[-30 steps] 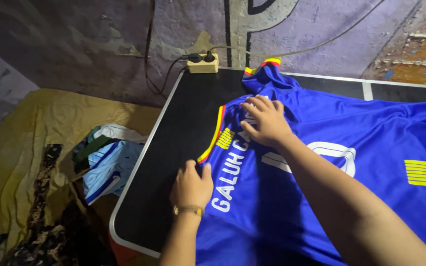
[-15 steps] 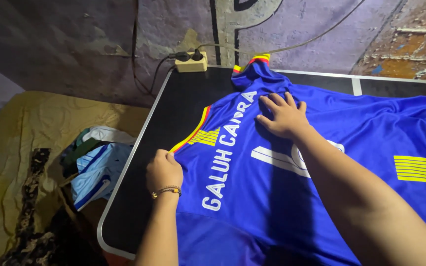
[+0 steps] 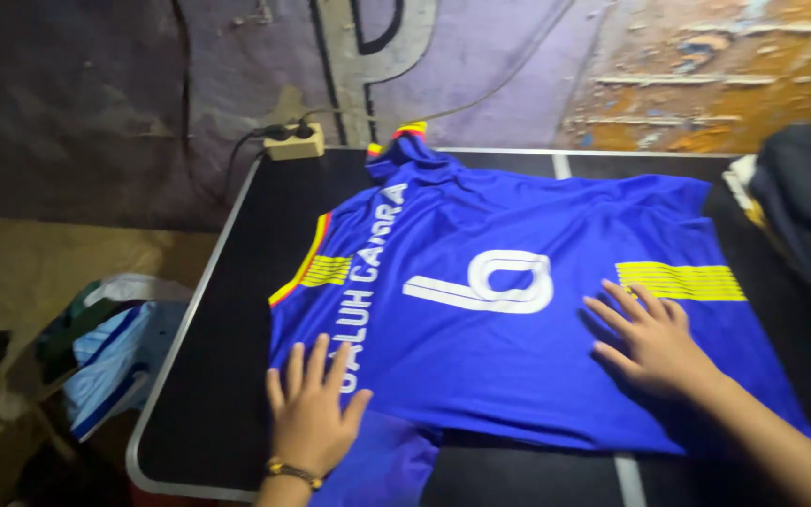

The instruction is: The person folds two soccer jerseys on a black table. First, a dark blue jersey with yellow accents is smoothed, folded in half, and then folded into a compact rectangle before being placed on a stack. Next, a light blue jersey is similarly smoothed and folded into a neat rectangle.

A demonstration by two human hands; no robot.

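Note:
A blue sports jersey with white lettering, a white number and yellow stripes lies spread back-up on a black table. My left hand, with a gold bracelet at the wrist, lies flat with fingers spread on the jersey's near left part, by the lettering. My right hand presses flat on the jersey's right part, just below a yellow stripe patch. Neither hand grips anything. One sleeve with a yellow and red cuff reaches toward the table's far edge.
A beige power strip with black plugs sits at the table's far left corner. Folded dark clothes are stacked at the right. Beside the table on the left, bags and light blue cloth lie on a yellow sheet. A painted wall stands behind.
Both hands have slid toward me and apart over the jersey: the left from the collar edge to the near left part, the right from the lettering to the right side. The jersey now lies flatter.

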